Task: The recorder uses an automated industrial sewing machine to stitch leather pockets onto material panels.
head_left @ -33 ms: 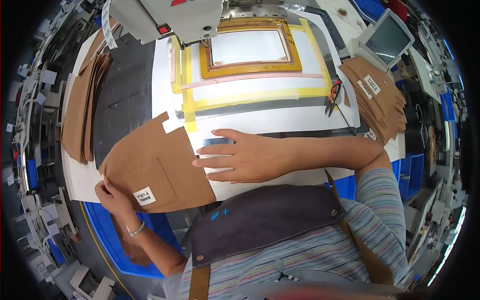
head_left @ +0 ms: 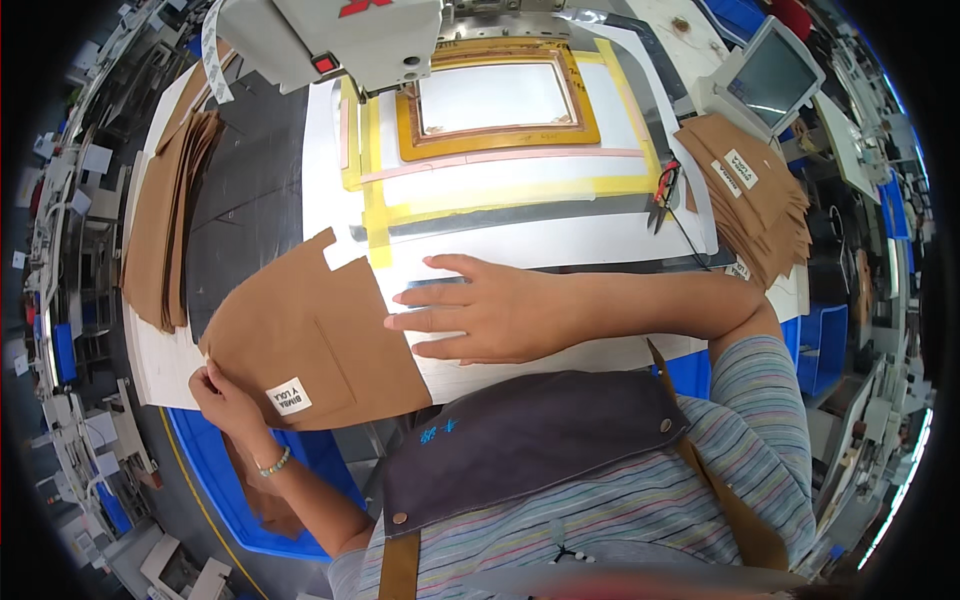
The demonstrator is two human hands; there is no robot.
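Observation:
A brown fabric piece (head_left: 300, 320) with a cut-out corner and a white label (head_left: 288, 396) lies over the near left table edge. My left hand (head_left: 228, 397) pinches its left edge between thumb and fingers. With fingers spread, my right hand (head_left: 490, 312) is palm down near the piece's right edge, holding nothing; whether its fingertips touch the cloth I cannot tell. Beyond it, a yellow frame (head_left: 500, 143) with a white window sits on a white sheet (head_left: 480, 240) marked with yellow tape, beneath a grey sewing machine head (head_left: 370, 50).
Brown pieces are stacked at the left (head_left: 165, 225), and a labelled brown pile (head_left: 750, 190) lies at the right by a screen (head_left: 775, 80). Red-handled thread snips (head_left: 662, 195) rest on the sheet's right side. A blue bin (head_left: 205, 465) stands below the left table edge.

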